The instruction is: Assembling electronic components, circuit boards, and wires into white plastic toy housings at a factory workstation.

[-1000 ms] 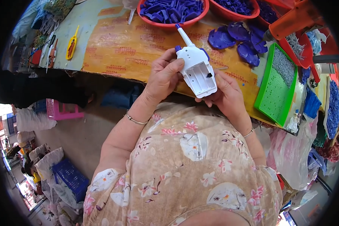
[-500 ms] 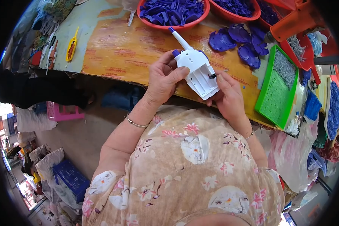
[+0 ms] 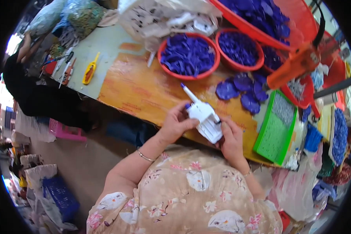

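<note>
I've got the white housing (image 3: 201,112) left of the green tray (image 3: 266,154): purple tip (image 3: 183,85) looks fitted, bay (image 3: 210,130) uncovered. Left hand (image 3: 174,125) half-curled, gripping it; right hand (image 3: 232,141) nearly closed on its bay-side edge.

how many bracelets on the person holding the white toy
2: one bracelet on the wrist of the left hand, the other on the wrist of the right hand. No others show.

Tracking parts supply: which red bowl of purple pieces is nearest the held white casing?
The leftmost red bowl, just beyond the white casing; other red bowls sit farther right.
</note>
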### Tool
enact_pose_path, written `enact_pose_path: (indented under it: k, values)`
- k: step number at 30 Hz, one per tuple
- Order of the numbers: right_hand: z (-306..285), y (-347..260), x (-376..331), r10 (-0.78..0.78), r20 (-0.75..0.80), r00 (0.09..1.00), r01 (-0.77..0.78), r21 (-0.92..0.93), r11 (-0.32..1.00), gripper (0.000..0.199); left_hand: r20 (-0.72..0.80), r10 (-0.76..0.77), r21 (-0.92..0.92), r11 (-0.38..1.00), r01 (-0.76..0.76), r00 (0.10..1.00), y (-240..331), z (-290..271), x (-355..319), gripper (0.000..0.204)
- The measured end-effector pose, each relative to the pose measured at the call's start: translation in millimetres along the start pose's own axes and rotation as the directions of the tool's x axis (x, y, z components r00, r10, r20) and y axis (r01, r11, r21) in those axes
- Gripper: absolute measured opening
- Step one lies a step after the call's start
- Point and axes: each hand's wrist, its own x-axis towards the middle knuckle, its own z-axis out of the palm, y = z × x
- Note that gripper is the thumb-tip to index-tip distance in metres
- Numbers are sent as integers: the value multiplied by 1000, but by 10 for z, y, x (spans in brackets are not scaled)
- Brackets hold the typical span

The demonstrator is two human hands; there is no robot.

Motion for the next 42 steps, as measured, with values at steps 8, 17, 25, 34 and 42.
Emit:
enact_pose_path:
  k: [8,17,25,34,42]
  values:
    - [-325,-37,61,-361,-73,930,270,-532,802,29,-160,97,622,782,25,982,705,-237,-45,37]
    - [-272,-150,-168,-654,108,749,379,-880,288,41,396,654,917,-253,-307,645,1569,-495,1267,31]
    - [-238,-24,-71,-700,105,707,453,-827,334,29,419,416,839,-516,-170,807,1489,-285,2296,34]
    - [-216,-57,-101,-715,117,689,526,-761,381,18,471,493,818,-555,-152,731,1818,-577,2402,15]
    - [-227,-31,-124,-707,105,699,522,-751,405,14,247,649,967,-113,-230,719,2088,-577,1570,14]
